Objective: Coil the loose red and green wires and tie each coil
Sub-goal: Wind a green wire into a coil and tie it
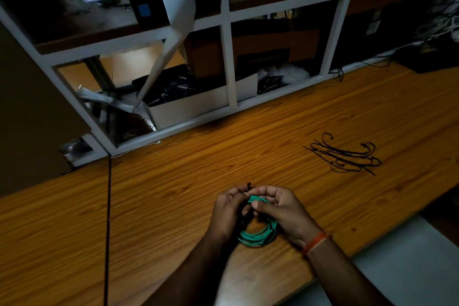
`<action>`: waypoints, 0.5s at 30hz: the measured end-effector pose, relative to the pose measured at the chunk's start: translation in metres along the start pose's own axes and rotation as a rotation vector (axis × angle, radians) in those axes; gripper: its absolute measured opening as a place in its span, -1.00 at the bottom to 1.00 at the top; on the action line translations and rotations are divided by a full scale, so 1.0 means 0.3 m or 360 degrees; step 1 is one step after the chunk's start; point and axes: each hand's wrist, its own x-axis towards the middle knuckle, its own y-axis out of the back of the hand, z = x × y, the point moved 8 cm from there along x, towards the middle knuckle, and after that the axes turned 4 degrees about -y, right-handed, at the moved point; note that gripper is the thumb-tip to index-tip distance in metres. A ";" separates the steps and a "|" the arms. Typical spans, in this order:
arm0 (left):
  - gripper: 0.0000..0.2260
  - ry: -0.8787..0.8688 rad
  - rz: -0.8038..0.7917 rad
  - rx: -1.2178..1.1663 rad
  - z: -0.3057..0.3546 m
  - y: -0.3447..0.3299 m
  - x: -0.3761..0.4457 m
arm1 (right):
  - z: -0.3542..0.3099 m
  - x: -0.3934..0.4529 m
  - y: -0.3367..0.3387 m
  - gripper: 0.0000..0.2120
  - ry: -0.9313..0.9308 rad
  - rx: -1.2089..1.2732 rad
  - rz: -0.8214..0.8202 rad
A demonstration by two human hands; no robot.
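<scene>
Both my hands, left hand (229, 208) and right hand (278, 208), pinch the green coil (258, 237) so its loops stay gathered for tying; spare ties (345, 156) lie beyond it.

You've got a teal-green wire coil (258, 233), an orange-red thread band (315, 243) on your right wrist, black ties (344, 156) on an orange-brown wood-grain table (173, 194), a white-framed shelf (228, 67), and a small blue square label (143, 10).
</scene>
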 end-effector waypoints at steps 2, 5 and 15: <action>-0.76 0.0000 -0.0024 -0.0005 0.003 -0.006 0.003 | 0.000 -0.004 0.003 -0.64 0.0019 -0.0008 -0.0044; -0.83 -0.0065 0.0060 -0.0002 0.009 0.006 0.006 | 0.000 -0.009 -0.002 -0.58 0.0037 0.0046 -0.0098; -0.90 -0.0143 0.0116 -0.0003 0.011 0.018 -0.002 | -0.034 -0.069 -0.025 -0.47 0.0259 -0.0048 -0.0163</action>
